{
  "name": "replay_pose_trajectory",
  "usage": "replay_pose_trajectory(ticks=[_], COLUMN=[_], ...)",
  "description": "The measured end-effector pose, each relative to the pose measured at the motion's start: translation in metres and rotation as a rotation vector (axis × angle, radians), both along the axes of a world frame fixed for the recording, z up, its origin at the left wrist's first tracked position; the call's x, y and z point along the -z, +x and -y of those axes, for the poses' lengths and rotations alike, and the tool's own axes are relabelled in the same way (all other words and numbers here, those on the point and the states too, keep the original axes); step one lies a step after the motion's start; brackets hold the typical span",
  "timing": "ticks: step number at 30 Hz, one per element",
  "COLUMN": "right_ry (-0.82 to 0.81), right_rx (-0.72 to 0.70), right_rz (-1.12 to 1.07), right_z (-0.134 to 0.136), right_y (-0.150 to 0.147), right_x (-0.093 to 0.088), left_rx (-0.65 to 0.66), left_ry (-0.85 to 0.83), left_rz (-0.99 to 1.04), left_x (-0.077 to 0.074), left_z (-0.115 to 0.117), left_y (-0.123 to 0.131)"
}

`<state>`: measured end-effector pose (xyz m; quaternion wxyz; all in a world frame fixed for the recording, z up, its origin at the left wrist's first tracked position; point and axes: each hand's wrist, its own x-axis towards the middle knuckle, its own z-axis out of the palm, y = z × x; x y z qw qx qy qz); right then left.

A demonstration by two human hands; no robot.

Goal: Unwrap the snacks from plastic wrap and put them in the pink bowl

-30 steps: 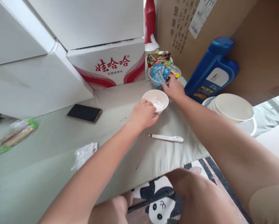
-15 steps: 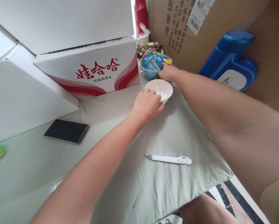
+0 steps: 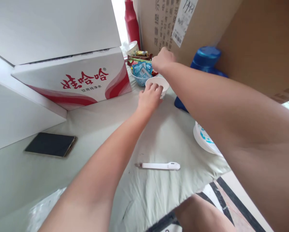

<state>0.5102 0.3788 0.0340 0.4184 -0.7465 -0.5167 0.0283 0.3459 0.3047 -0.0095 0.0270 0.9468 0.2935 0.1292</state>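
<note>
My left hand (image 3: 149,97) grips the near rim of a small white bowl (image 3: 164,85) on the pale green cloth, fingers curled over its edge. Just behind it stands a clear bowl of blue snack packets (image 3: 141,71). My right hand (image 3: 162,60) is raised above that snack bowl, closed in a fist; whatever it holds is hidden. A white pen-like tool (image 3: 159,166) lies on the cloth nearer to me, away from both hands.
A white carton with red lettering (image 3: 72,80) sits at the left, a black phone (image 3: 50,144) in front of it. A blue jug (image 3: 203,59) and a large cardboard box (image 3: 231,32) stand at the right. White plates (image 3: 202,140) lie beside my right arm. A red bottle (image 3: 132,22) is behind.
My right hand has lifted from the snack bowl's rim and now hovers above it, closed. My left hand stays on the white bowl. The view has swung right and closer.
</note>
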Motion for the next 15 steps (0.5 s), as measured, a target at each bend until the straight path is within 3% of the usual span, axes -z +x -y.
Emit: replay_pose_trajectory(ticks=[2, 4, 6, 10, 13, 15], right_ry=[-0.022, 0.022, 0.14, 0.325, 0.218, 0.108], right_rx=[0.103, 0.066, -0.012, -0.237, -0.282, -0.313], right_rz=[-0.04, -0.133, -0.275, -0.53, -0.753, -0.825], right_z=[0.018, 0.046, 0.085, 0.181, 0.244, 0.27], right_y=[-0.022, -0.057, -0.101, -0.195, -0.252, -0.282], right_x=[-0.022, -0.033, -0.032, 0.0, 0.028, 0.044], left_rx=[0.045, 0.081, 0.059, -0.135, -0.244, -0.362], left_ry=[0.025, 0.018, -0.034, -0.212, -0.327, -0.351], left_rz=[0.046, 0.041, 0.007, -0.065, 0.006, 0.159], left_x=[-0.007, -0.016, -0.026, -0.047, -0.059, -0.064], left_z=[0.012, 0.025, 0.039, 0.071, 0.101, 0.121], left_y=[-0.012, -0.036, -0.067, -0.142, -0.208, -0.256])
